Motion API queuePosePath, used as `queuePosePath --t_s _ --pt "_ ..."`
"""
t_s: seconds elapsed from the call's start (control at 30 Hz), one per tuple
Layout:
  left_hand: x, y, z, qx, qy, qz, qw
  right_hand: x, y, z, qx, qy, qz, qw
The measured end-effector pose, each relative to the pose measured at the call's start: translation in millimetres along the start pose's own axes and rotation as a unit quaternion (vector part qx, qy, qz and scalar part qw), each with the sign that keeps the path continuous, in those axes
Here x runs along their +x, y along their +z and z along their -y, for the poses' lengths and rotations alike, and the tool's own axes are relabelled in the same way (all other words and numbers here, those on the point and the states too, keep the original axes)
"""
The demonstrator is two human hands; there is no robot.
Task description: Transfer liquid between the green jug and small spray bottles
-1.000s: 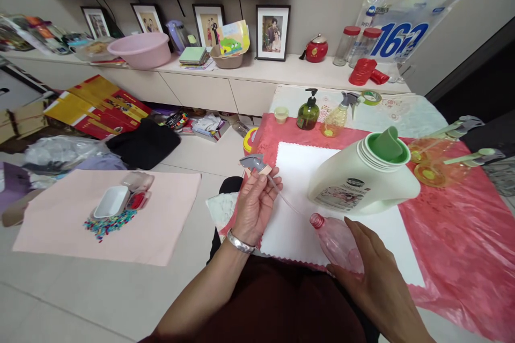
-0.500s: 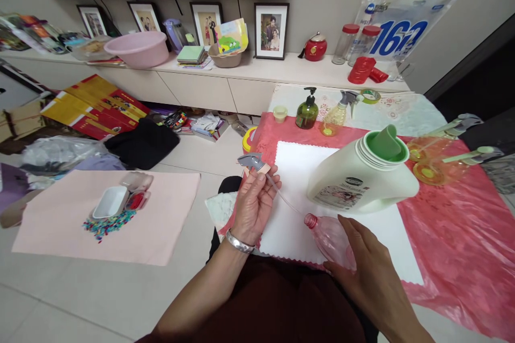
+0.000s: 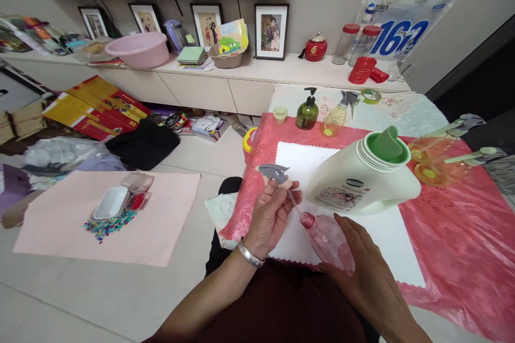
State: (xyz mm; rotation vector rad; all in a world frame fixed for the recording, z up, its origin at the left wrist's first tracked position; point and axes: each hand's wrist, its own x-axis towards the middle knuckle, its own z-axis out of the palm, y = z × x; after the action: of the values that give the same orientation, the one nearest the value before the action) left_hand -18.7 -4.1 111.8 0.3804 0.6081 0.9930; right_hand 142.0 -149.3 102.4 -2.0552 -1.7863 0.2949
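Pinched in my left hand [image 3: 271, 217] is a grey and peach spray head [image 3: 274, 173]. Its thin clear tube [image 3: 295, 202] slants down to the mouth of a pink transparent bottle [image 3: 328, 238], the tube's lower end inside the neck. My right hand [image 3: 362, 254] wraps around the bottle's lower part and keeps it tilted, neck pointing up and left. Both are over a white scalloped sheet [image 3: 292, 158]. A large cream detergent jug [image 3: 362, 177] with a green spout stands just beyond the bottle.
Behind stand a green pump bottle [image 3: 307, 112] and a yellowish spray bottle [image 3: 333, 119], with a small cup [image 3: 280, 113] beside them. Amber spray bottles [image 3: 432, 171] are at right on the red cover [image 3: 454, 225]. A pink sheet [image 3: 161, 225] holding colourful bits and a white tray [image 3: 111, 202] lies left.
My left hand has brought the spray head right and slightly down, closer to the bottle, and the tube now goes further into its neck. My right hand has shifted slightly left with the bottle.
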Motion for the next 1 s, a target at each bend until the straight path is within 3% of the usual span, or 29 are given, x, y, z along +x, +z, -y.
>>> queuePosePath --t_s 0.23,0.67,1.0 --pt "-11.8 8.9 19.8 0.023 -0.051 0.040 0.998 10.1 1.0 8.9 0.030 0.022 -0.021 0.999" --pt "-12.4 7.1 24.6 0.041 -0.032 0.055 0.997 11.7 5.6 10.5 0.072 0.071 -0.018 0.995" --pt "-15.4 8.9 30.2 0.049 -0.015 0.044 0.998 13.5 13.2 15.2 0.098 0.058 -0.047 0.992"
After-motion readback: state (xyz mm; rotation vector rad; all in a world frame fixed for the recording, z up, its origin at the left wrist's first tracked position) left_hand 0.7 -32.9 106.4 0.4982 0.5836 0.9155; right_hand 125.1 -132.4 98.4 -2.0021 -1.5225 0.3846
